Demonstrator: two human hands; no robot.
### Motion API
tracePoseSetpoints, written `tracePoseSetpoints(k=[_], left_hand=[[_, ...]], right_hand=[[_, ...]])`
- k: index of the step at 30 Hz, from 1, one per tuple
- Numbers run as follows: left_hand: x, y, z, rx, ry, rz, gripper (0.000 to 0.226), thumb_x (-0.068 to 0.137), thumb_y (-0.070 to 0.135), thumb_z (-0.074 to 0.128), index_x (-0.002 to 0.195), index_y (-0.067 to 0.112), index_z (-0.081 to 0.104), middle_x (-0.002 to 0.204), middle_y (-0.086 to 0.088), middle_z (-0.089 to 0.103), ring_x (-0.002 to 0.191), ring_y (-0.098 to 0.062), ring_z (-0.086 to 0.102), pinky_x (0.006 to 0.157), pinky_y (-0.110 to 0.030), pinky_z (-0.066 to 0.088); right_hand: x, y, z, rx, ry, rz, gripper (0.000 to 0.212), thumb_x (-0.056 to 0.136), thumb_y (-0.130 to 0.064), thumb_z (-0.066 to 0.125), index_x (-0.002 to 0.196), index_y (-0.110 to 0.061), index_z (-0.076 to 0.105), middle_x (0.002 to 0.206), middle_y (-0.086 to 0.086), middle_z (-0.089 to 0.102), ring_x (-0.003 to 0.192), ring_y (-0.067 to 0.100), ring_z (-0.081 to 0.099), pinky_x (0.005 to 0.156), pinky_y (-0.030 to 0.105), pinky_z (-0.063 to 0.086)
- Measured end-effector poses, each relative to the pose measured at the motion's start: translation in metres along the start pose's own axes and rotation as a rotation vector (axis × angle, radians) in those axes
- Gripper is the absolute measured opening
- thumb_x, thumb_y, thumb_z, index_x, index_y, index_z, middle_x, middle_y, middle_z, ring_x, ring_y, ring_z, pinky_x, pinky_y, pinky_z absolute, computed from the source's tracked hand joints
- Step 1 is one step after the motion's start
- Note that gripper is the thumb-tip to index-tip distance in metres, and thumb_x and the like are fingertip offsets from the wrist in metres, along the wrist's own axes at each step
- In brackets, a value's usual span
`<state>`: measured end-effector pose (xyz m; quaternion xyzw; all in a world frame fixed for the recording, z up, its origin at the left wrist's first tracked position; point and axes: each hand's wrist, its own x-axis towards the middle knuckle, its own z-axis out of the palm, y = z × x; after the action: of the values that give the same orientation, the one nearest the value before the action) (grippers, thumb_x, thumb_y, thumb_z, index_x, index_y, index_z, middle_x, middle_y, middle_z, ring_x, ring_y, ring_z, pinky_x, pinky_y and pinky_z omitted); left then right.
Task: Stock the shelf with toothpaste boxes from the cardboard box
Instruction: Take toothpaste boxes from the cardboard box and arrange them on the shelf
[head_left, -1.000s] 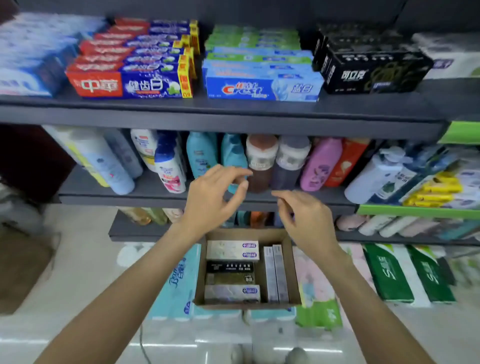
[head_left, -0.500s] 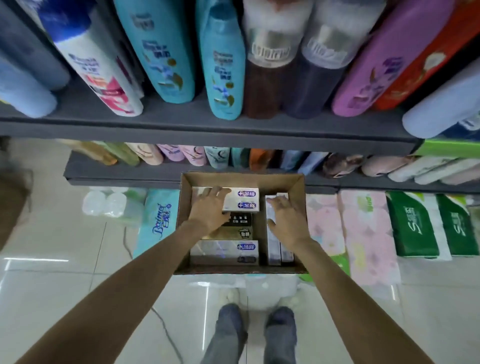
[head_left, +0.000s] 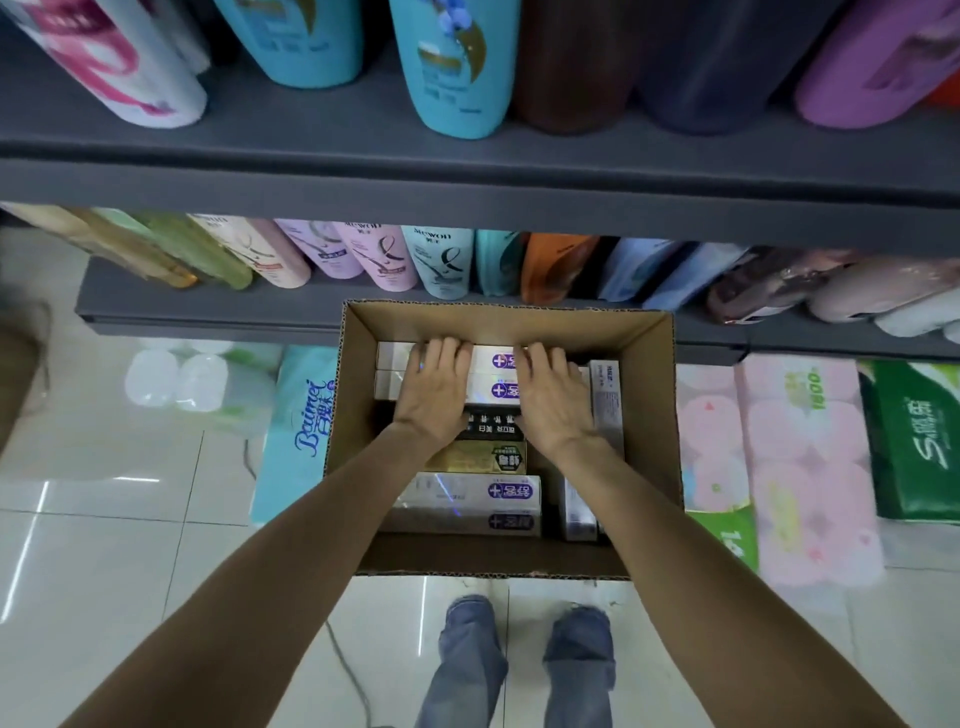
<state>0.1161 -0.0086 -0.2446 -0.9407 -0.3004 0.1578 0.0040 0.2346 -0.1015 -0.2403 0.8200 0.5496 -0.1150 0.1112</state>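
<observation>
Above the open brown cardboard box (head_left: 511, 322) on the pale glossy tiled floor (head_left: 119, 561), grey metal shelves (head_left: 467, 182) of shampoo bottles fill the aisle. Both hands have dropped from shelf height into the box within a second: the left hand (head_left: 434, 392) and right hand (head_left: 553, 400) lie flat, fingers spread, on the silver-white toothpaste boxes (head_left: 491, 374) along its far wall, not yet closed around them, so a lift looks imminent.
</observation>
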Motion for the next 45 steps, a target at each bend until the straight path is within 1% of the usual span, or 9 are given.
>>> tracePoseSetpoints(k=[4, 11, 21, 25, 28, 31, 35, 40, 45], left_hand=[[-0.003, 0.002, 0.005, 0.011, 0.046, 0.000, 0.085, 0.078, 0.044, 0.063, 0.141, 0.007, 0.021, 0.134, -0.010, 0.035, 0.124, -0.027, 0.035, 0.113, -0.042, 0.020], [-0.008, 0.002, 0.024, 0.025, 0.191, 0.023, 0.082, 0.059, 0.038, 0.074, 0.128, 0.005, 0.045, 0.128, -0.014, 0.050, 0.115, -0.029, 0.050, 0.103, -0.038, 0.038], [0.001, 0.002, 0.021, -0.067, 0.256, -0.027, 0.077, 0.049, 0.027, 0.077, 0.118, 0.007, 0.048, 0.109, -0.012, 0.052, 0.099, -0.028, 0.049, 0.090, -0.037, 0.041], [-0.009, -0.004, 0.021, -0.199, 0.394, 0.034, 0.075, 0.055, 0.032, 0.078, 0.115, 0.006, 0.041, 0.110, -0.012, 0.055, 0.102, -0.029, 0.052, 0.098, -0.038, 0.035], [-0.014, -0.009, 0.001, -0.305, 0.448, 0.061, 0.077, 0.053, 0.039, 0.080, 0.113, 0.011, 0.041, 0.099, -0.007, 0.058, 0.092, -0.026, 0.057, 0.095, -0.037, 0.035], [-0.023, -0.009, -0.036, -0.495, 0.386, 0.065, 0.082, 0.050, 0.039, 0.079, 0.120, 0.010, 0.048, 0.107, -0.009, 0.055, 0.096, -0.028, 0.053, 0.088, -0.038, 0.043], [-0.052, 0.000, -0.081, -1.016, 0.077, -0.011, 0.078, 0.054, 0.048, 0.073, 0.123, 0.022, 0.046, 0.113, 0.005, 0.054, 0.104, -0.011, 0.050, 0.086, -0.027, 0.042], [-0.083, 0.016, -0.115, -1.413, -0.242, -0.213, 0.086, 0.046, 0.059, 0.077, 0.118, 0.028, 0.043, 0.113, 0.009, 0.060, 0.104, -0.008, 0.059, 0.090, -0.035, 0.051], [-0.124, 0.034, -0.169, -1.452, -0.153, -0.247, 0.076, 0.045, 0.052, 0.077, 0.109, 0.041, 0.039, 0.110, 0.010, 0.059, 0.102, -0.007, 0.060, 0.086, -0.032, 0.052]], right_hand=[[0.002, -0.003, 0.001, 0.022, 0.105, 0.056, 0.061, 0.063, -0.013, 0.080, 0.119, -0.011, 0.056, 0.104, 0.009, 0.057, 0.090, 0.028, 0.054, 0.071, 0.037, 0.048], [-0.006, -0.010, 0.002, 0.186, 0.036, 0.060, 0.060, 0.088, 0.005, 0.044, 0.144, -0.005, 0.024, 0.139, 0.018, 0.032, 0.114, 0.033, 0.044, 0.081, 0.037, 0.050], [0.002, -0.012, 0.003, 0.024, 0.292, 0.118, 0.050, 0.055, -0.003, 0.077, 0.101, -0.013, 0.060, 0.090, 0.009, 0.055, 0.078, 0.026, 0.054, 0.062, 0.034, 0.046], [-0.016, -0.008, -0.009, 0.113, 0.361, 0.058, 0.075, 0.042, -0.001, 0.079, 0.111, -0.012, 0.053, 0.111, 0.016, 0.053, 0.095, 0.032, 0.048, 0.075, 0.038, 0.046], [-0.038, -0.003, -0.027, 0.350, 0.426, 0.045, 0.085, 0.051, -0.001, 0.080, 0.126, -0.014, 0.043, 0.133, 0.017, 0.041, 0.118, 0.035, 0.044, 0.090, 0.042, 0.047], [-0.066, 0.008, -0.046, 1.034, 0.426, 0.251, 0.093, 0.069, -0.004, 0.077, 0.143, -0.022, 0.023, 0.144, 0.008, 0.032, 0.125, 0.023, 0.047, 0.098, 0.036, 0.046], [-0.102, 0.004, -0.071, 1.805, 0.242, 0.358, 0.076, 0.083, -0.005, 0.068, 0.140, -0.023, 0.022, 0.124, -0.005, 0.058, 0.113, 0.009, 0.059, 0.097, 0.037, 0.048], [-0.136, -0.009, -0.112, 1.986, 0.027, 0.481, 0.034, 0.094, -0.011, 0.052, 0.126, -0.019, 0.046, 0.105, -0.006, 0.065, 0.100, 0.013, 0.062, 0.067, 0.016, 0.053], [-0.169, -0.009, -0.163, 1.937, -0.009, 0.509, 0.029, 0.091, -0.019, 0.059, 0.120, -0.020, 0.055, 0.111, -0.002, 0.068, 0.102, 0.014, 0.064, 0.069, 0.020, 0.052]])
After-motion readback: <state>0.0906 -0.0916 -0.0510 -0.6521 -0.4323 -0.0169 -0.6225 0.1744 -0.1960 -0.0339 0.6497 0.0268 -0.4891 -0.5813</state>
